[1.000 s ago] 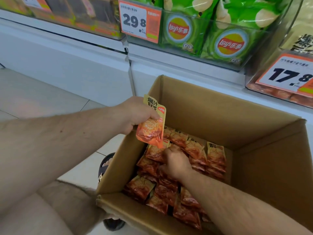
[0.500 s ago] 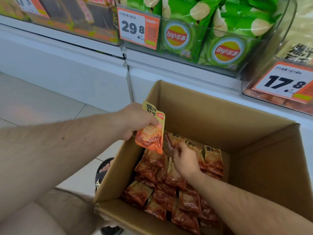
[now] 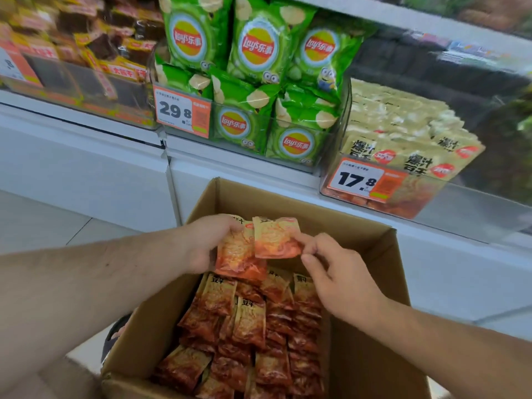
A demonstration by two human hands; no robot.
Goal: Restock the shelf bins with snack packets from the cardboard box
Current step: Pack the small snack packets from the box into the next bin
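Head view shows two orange snack packets above the cardboard box [image 3: 359, 246]: your left hand [image 3: 203, 243] grips the first packet [image 3: 237, 257], and your right hand [image 3: 336, 272] pinches the second packet [image 3: 275, 237] by its corner, fingers curled. More packets [image 3: 250, 335] fill the box, below the shelf bin [image 3: 403, 168] with its price tag [image 3: 359, 180].

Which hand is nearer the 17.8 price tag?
Right. The right hand sits below and just left of the 17.8 price tag; the left hand is farther left, over the cardboard box.
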